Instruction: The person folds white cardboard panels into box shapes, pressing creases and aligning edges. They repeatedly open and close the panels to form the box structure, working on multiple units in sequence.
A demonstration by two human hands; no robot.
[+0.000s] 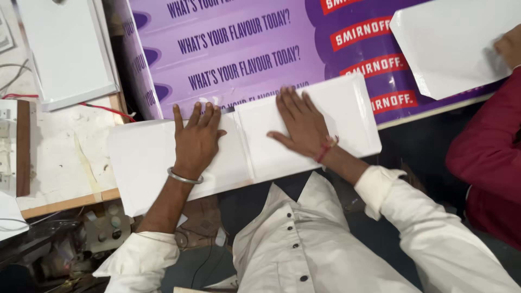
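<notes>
Left hand: my left hand (196,140) lies flat, palm down, fingers spread a little and pointing away from me, pressing on the left half of the white board (244,144). It grips nothing.
Right hand: my right hand (300,123) is also flat and open, fingers close together, pressing the right half of the board just past the seam (242,146).
Board: a long white panel lying across the bench in front of me, its right end slightly farther from me than its left; a raised seam runs across it between my two hands.
Under the board: its far edge overlaps a purple printed sheet (239,49); its left end covers part of a scuffed white bench top (59,152) with a bare wood edge.
Wrists: a metal bangle (184,177) on my left, a red thread (325,149) on my right; my white sleeves are rolled back.
Left of me: a white framed panel (68,49) leans at the top corner, with a red wire (106,110) running beneath it.
Right of me: another person in a dark red sleeve (485,152) has a hand (510,46) on a separate white sheet (450,46), well apart from my board.
</notes>
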